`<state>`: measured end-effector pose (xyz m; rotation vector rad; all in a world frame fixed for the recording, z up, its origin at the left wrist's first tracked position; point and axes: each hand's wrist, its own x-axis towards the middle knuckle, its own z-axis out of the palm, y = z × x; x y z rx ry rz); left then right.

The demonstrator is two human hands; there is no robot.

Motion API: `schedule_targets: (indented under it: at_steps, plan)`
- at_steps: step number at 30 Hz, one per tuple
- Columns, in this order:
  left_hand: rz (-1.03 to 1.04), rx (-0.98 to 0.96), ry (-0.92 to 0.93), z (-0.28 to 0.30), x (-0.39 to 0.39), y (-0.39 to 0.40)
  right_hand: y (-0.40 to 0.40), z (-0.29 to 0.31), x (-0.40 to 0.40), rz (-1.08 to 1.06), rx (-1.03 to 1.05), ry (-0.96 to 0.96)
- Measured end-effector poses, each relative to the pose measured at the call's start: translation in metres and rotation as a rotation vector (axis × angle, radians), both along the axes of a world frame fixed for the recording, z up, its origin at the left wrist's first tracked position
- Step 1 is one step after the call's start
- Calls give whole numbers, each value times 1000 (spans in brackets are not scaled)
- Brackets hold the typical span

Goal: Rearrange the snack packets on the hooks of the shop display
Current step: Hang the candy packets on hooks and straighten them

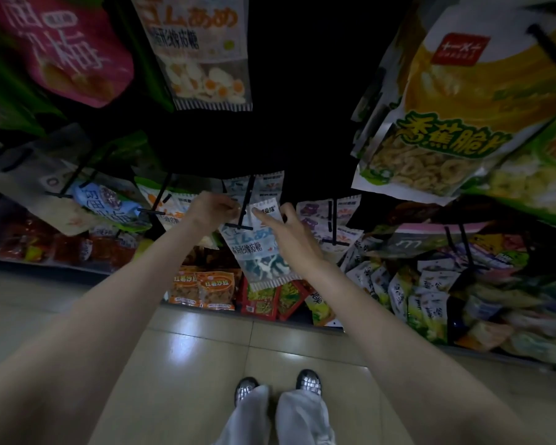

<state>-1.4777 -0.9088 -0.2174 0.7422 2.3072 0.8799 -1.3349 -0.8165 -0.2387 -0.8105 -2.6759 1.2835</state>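
While hands [254,216] grip blue packet [260,252].

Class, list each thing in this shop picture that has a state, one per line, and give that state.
Left hand: raised at the hook, fingers pinched near its tip.
Right hand: gripping the blue-and-white packet at its top.
Blue-and-white packet: held, tilted, beside the hook.
Hook: sticking out between the hands.
Banana chip packet: hanging.
Orange packets: standing on the bottom shelf.
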Motion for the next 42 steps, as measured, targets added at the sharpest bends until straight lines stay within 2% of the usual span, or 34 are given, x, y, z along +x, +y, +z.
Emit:
schedule_targets:
  at_steps: [3, 8, 10, 14, 19, 24, 30, 35, 37, 42]
  plan:
    - [-10, -10, -24, -2, -4, 1, 4, -7, -1, 10, -23, -84]
    - [-30, -40, 198, -8, -2, 7, 4, -18, -11, -11, 119, -80]
    - [-43, -23, 244, -3, -2, 1, 0, -16, -13, -40, 61, -158]
    - [-46, 121, 358, 20, 3, -14, -2, 14, 3, -18, 164, -187]
    - [-149, 321, 301, 69, 27, 0, 9, 69, 57, -137, 185, -59]
    - [-264, 448, 330, 115, 73, 26, 35, 116, 127, -336, 165, 43]
    - [-366, 449, 452, 136, 139, 65, 68, 148, 202, -751, 147, 9]
    - [-442, 471, 486, 149, 182, 96, 112, 164, 257, -1051, 60, 199]
    - [-469, 482, 481, 156, 198, 111, 136, 174, 272, -1033, 24, 263]
    - [-457, 512, 537, 160, 250, 156, 194, 191, 289, -788, -145, 402]
